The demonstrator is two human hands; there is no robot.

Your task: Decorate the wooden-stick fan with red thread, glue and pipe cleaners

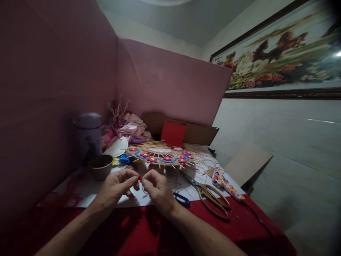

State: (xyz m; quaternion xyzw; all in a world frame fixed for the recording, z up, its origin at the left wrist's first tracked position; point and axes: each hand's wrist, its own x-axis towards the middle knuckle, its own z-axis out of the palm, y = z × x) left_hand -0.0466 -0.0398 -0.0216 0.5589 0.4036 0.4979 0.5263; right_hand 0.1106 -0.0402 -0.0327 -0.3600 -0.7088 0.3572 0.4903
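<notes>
Dim, shadowy, wide-angle edge distortion.

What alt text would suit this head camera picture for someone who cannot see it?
Two bare hands, left hand and right hand, pinch a tiny red bit between their fingertips above a table. Behind lie a flower-decorated stick craft, gold scissors and a brown bowl.

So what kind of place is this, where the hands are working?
Probably a craft corner in someone's home. A stick fan with bright flowers lies on the table, gold scissors rest nearby, and a big framed picture hangs on the wall.
</notes>
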